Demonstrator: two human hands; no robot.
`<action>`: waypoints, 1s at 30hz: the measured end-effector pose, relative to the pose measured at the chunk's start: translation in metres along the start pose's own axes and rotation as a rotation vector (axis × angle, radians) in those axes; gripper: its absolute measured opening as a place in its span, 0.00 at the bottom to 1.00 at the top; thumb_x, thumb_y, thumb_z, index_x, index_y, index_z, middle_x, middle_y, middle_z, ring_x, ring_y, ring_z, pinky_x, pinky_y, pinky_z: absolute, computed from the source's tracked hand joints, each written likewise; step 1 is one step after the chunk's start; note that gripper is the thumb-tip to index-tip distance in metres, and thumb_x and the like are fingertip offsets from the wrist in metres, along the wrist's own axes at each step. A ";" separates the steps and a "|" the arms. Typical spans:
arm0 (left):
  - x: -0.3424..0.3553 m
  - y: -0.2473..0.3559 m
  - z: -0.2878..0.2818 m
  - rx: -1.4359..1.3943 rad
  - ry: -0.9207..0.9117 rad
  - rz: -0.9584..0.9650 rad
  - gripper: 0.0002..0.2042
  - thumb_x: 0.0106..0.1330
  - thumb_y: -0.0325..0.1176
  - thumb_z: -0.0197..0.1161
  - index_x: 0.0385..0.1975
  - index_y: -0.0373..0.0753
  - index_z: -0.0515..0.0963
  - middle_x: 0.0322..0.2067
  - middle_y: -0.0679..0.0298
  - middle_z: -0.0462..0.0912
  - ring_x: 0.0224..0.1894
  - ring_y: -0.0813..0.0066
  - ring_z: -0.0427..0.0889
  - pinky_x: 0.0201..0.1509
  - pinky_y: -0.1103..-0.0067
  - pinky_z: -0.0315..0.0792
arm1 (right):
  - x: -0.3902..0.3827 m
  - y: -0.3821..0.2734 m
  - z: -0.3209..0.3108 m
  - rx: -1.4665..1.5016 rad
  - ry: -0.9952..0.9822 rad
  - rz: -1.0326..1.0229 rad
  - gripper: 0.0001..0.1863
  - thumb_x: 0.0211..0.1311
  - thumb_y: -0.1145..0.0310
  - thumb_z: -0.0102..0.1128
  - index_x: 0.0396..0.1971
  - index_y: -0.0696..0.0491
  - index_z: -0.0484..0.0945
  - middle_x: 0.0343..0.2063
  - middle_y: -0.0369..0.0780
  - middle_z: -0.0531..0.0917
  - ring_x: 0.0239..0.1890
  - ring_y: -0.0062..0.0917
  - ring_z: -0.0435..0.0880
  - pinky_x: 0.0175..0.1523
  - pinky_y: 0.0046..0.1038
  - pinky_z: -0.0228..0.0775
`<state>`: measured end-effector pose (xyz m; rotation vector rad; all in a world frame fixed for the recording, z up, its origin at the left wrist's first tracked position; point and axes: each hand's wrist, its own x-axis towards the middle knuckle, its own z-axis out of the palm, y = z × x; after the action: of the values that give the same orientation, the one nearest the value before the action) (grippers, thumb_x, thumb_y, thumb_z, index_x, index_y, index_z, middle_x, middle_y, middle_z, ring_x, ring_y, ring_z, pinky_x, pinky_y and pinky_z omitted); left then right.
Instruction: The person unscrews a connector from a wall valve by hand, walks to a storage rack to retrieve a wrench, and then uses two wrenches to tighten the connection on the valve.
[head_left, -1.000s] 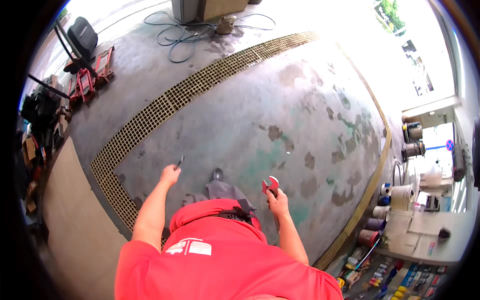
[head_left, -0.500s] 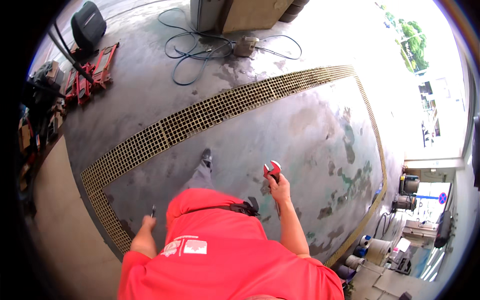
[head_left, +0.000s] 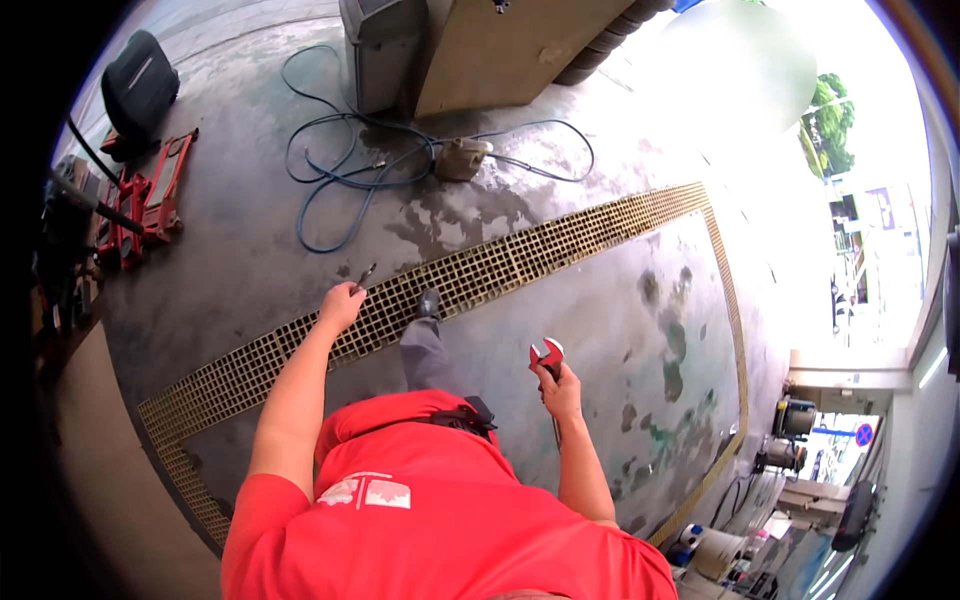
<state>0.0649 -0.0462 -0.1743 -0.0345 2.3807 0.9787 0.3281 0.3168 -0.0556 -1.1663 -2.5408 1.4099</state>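
Observation:
An adjustable wrench (head_left: pixel 547 355) with a red and silver head stands up out of my right hand (head_left: pixel 562 392). The fingers of that hand are wrapped round its handle, and the jaws face away from me. My left hand (head_left: pixel 341 306) reaches forward over the yellow floor grating (head_left: pixel 470 262), closed on a small slender tool (head_left: pixel 367 273) with a dark, narrow tip. Its kind is too small to make out, and the fingers hide its lower part. One dark shoe (head_left: pixel 428 303) is set forward at the near edge of the grating.
A blue hose (head_left: pixel 345 228) lies in loops ahead, beside a small boxy object (head_left: pixel 461 160). Behind it stand a grey bin (head_left: pixel 380 60) and a tan cabinet (head_left: pixel 500 60). Red floor jacks (head_left: pixel 155 205) and a black seat (head_left: pixel 140 90) are at far left. Wet patches mark the concrete.
I have stepped forward, closer to the grating and hose. My left hand has swung up and ahead from beside my body with the slender tool. My right hand keeps hold of the wrench.

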 end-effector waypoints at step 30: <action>0.579 0.322 -0.005 -0.608 0.440 -0.077 0.13 0.61 0.39 0.61 0.33 0.33 0.80 0.22 0.58 0.80 0.26 0.67 0.80 0.30 0.72 0.69 | 0.859 -0.602 0.031 -1.112 -0.355 -0.823 0.20 0.61 0.51 0.57 0.41 0.52 0.76 0.38 0.46 0.83 0.43 0.42 0.81 0.46 0.41 0.72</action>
<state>-0.4990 0.2919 -0.2581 -0.6194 2.3241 1.7638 -0.6645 0.6268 0.0871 0.3314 -3.4229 -0.0510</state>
